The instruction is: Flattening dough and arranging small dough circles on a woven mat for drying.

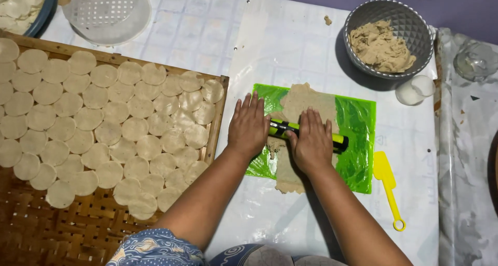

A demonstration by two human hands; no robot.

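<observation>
Hands (249, 126) (313, 141) on roller (306, 132), dough (306, 107), green sheet (358, 141)

Dough (306, 107) on mat (358, 141); tray (31, 229) left, bowl (389, 37) behind, spatula (388, 185) right.

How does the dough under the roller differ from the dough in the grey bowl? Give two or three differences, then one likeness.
The dough sheet lies flat and thin on the green plastic sheet; the dough in the grey bowl sits in a rough, lumpy heap. The sheet is smooth and spread out with ragged edges; the bowl dough is crumbly and piled. Both hands press a roller on the sheet; nothing touches the bowl dough. Both share one pale tan colour.
</observation>
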